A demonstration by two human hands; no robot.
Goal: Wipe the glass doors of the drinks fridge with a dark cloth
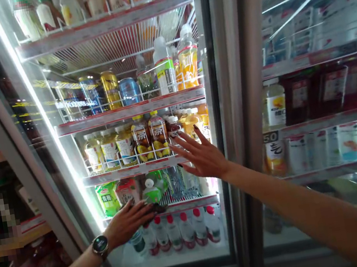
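My left hand (pixel 128 222), wearing a round-faced wristwatch (pixel 100 245), lies flat and low against the glass door (pixel 62 125) of a lit drinks fridge. Its fingertips are nearest a green-topped bottle (pixel 151 191) and a row of red-capped water bottles (pixel 180 231). Higher up, my right hand (pixel 200 155) is spread, its fingers beside tea bottles with yellow labels (pixel 152 136). Neither hand holds anything. I cannot tell whether the fingertips touch the glass.
A metal door frame (pixel 235 97) divides this fridge door from a second glass door (pixel 320 84), with juice bottles behind it. Wire shelves (pixel 127 112) hold cans and bottles. A store shelf with packaged goods (pixel 3 224) stands at the left.
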